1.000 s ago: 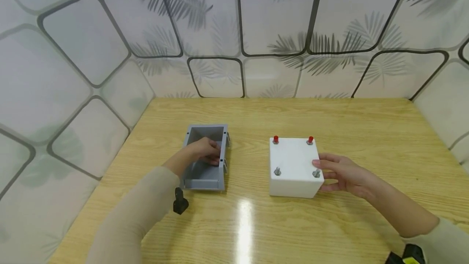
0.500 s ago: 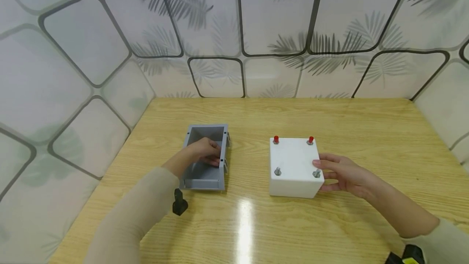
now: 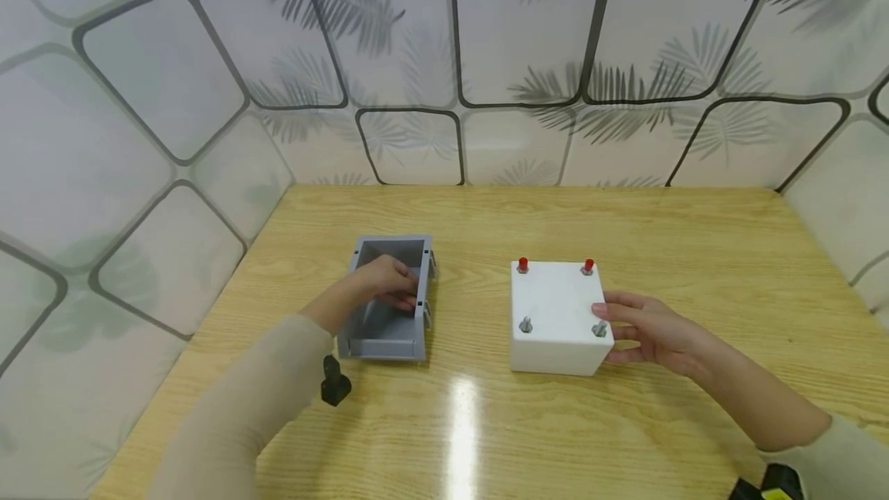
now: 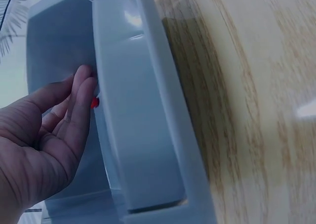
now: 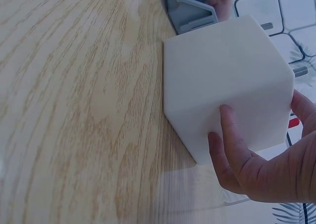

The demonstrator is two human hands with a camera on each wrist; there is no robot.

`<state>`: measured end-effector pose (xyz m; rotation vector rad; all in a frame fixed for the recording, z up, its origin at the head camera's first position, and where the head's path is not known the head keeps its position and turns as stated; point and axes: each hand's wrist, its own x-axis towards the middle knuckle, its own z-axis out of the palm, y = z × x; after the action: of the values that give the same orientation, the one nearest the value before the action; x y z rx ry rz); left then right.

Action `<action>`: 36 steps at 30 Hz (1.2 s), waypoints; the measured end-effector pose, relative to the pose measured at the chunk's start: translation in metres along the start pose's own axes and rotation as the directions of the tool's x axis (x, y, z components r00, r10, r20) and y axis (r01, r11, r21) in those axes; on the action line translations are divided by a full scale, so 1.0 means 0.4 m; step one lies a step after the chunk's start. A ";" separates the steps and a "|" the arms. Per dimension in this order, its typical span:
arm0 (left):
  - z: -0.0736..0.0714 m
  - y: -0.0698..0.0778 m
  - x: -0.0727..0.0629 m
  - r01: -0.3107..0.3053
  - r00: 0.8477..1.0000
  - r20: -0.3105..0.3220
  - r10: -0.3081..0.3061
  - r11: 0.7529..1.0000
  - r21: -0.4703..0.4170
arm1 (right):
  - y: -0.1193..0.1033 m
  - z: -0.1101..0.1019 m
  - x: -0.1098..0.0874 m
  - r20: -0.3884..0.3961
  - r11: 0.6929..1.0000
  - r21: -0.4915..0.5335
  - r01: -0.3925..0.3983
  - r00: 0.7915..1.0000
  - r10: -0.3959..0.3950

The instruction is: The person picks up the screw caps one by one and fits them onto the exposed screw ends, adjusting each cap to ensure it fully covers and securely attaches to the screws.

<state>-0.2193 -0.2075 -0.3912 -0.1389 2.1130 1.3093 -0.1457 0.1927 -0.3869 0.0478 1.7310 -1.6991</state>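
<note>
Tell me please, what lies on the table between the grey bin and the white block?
In the head view, nothing lies between the grey bin and the white block: that stretch is bare wooden table.

We can read no text, label, brand, number or sign in any view, neither on the smooth white cube-shaped box [image 3: 556, 301] nor on the grey open-topped plastic bin [image 3: 382, 349] on the pale wooden worktop [image 3: 556, 438].

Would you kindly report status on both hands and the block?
Left hand inside grey bin, red piece beside it, grip unclear. Right hand holding white block. Two red caps on, two bolts bare. Bin's side wall between left hand and block.
</note>
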 end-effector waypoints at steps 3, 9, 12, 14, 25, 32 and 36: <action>-0.003 0.002 -0.004 -0.016 1.000 -0.001 0.016 1.000 0.006 | -0.001 0.001 -0.001 0.001 1.000 0.002 0.002 1.000 -0.002; -0.010 0.008 -0.017 -0.053 0.999 0.004 0.053 0.998 0.036 | -0.004 0.003 -0.003 0.000 1.000 -0.002 0.003 1.000 -0.003; -0.013 0.009 -0.021 -0.063 0.998 0.006 0.062 0.997 0.048 | -0.006 0.004 -0.003 -0.003 1.000 -0.006 0.000 1.000 0.000; -0.015 0.009 -0.023 -0.067 0.998 0.008 0.066 0.997 0.050 | -0.007 0.004 -0.003 -0.005 1.000 -0.008 -0.002 1.000 0.002; -0.029 0.010 -0.033 -0.103 0.995 0.013 0.103 0.990 0.101 | -0.006 0.004 -0.003 -0.006 1.000 -0.001 -0.004 1.000 0.004; -0.034 0.018 -0.044 -0.105 0.994 -0.006 0.106 0.988 0.112 | -0.003 0.003 -0.002 -0.006 1.000 0.001 -0.003 1.000 0.003; -0.037 0.025 -0.047 -0.099 0.995 -0.022 0.102 0.990 0.102 | -0.001 0.002 0.000 -0.010 1.000 0.005 -0.005 1.000 0.005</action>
<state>-0.2152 -0.2195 -0.3685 -0.0079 2.2296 1.2609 -0.1455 0.1921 -0.3863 0.0628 1.7319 -1.7026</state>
